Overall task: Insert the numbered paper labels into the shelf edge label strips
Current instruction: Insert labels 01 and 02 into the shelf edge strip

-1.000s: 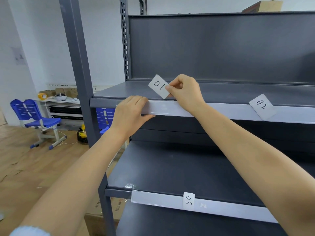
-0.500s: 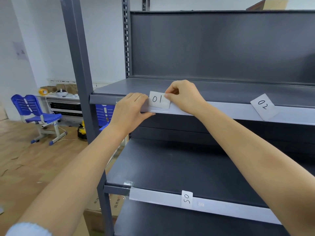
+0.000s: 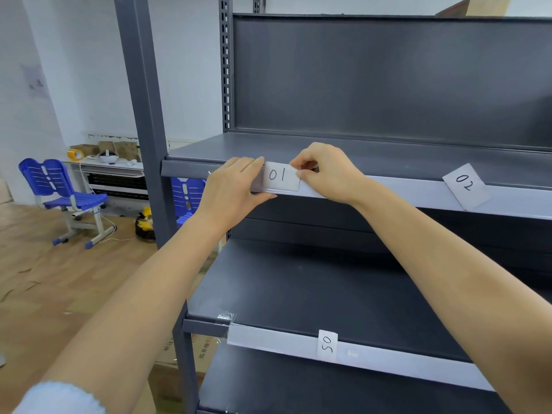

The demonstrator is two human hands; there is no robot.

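The white "01" label [image 3: 280, 176] sits level in the upper label strip [image 3: 418, 191] near its left end, while the "02" label [image 3: 466, 186] leans tilted against the same strip farther right. The "05" label [image 3: 327, 345] stands on end in the lower label strip [image 3: 403, 358]. The left hand [image 3: 236, 189] grips the strip's left end, fingers over its top and thumb beneath, and the right hand [image 3: 328, 174] pinches the "01" label's right edge.

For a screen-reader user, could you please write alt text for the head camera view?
Two hands work the paper label marked 01 into the upper shelf's label strip: the right hand pinches its right edge, the left hand grips the strip beside it. Label 02 leans tilted farther right; label 05 sits on the lower strip.
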